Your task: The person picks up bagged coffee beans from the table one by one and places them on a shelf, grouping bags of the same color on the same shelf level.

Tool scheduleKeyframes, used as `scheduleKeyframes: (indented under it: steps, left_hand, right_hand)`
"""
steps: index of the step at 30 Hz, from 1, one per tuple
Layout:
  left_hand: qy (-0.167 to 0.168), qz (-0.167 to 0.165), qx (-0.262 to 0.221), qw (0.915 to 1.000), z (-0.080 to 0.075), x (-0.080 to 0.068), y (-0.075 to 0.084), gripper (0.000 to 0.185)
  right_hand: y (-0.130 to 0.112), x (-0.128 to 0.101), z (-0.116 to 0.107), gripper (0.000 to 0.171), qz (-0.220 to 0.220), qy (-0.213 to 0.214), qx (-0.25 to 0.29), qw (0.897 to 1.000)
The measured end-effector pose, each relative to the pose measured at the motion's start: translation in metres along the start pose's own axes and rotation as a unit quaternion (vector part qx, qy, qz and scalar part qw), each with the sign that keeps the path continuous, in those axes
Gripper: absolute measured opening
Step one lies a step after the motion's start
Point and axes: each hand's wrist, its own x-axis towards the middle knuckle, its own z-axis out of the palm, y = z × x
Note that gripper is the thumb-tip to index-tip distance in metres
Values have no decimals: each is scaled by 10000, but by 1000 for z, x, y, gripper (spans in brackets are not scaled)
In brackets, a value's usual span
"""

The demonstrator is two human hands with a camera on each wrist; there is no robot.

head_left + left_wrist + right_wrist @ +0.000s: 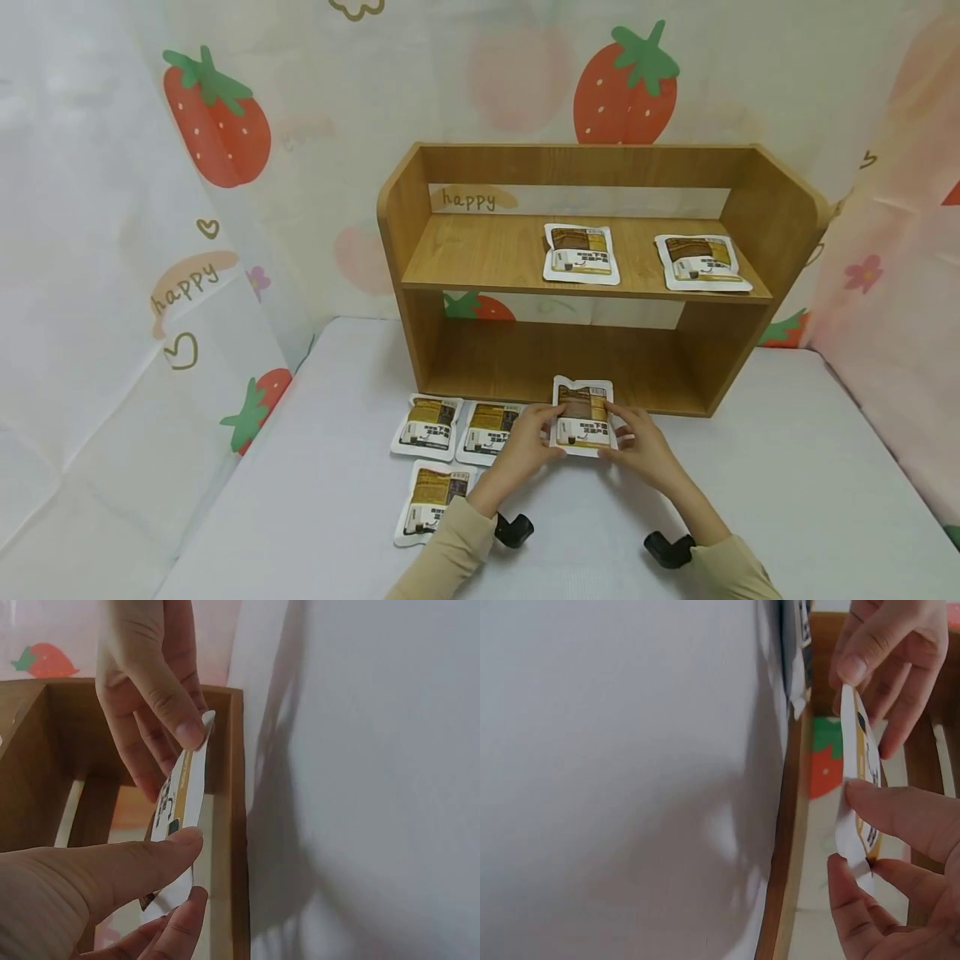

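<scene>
A white-edged food packet with brown and gold print is held up in front of the shelf's lower opening. At its left edge my left hand pinches it between thumb and fingers. My right hand grips the opposite edge the same way. Seen side-on in the left wrist view, the packet looks thin and flat, held off the white table. The right wrist view also shows both thumbs on the side of the packet with the printing toward the shelf.
A two-tier wooden shelf stands at the back. Two similar packets lie on its upper board, one near the middle and one at the right. On the white table, three more packets lie left of my hands.
</scene>
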Motion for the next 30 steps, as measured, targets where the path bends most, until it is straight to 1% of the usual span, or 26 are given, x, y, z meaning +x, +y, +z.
scheduleKeyframes:
  steps: [8,13,16,18,24,27,30]
  left_hand:
    - [235,-104,49,9997,-15,-5,-2,67]
    - [346,-73,30,9994,-23,-10,-6,66]
    - [488,-2,67,9988,-26,-12,-9,65]
    - [548,-24,28,9985,-29,-13,-12,65]
    - [634,10,-119,9979,-38,-17,-15,65]
    - [716,81,-12,9974,-44,-18,-15,65]
    - [798,171,202,9965,-50,-20,-14,64]
  right_hand:
    - [-14,7,13,67,-61,213,346,9992]
    - [-23,10,20,65,-178,304,215,9991]
    - [-28,11,24,66,-199,320,117,9992]
    - [-30,13,27,67,-236,329,80,9991]
    - [-37,18,33,69,-437,275,123,9986]
    - [-41,20,35,70,-500,258,182,9982]
    - [-44,23,38,70,-582,294,191,9977]
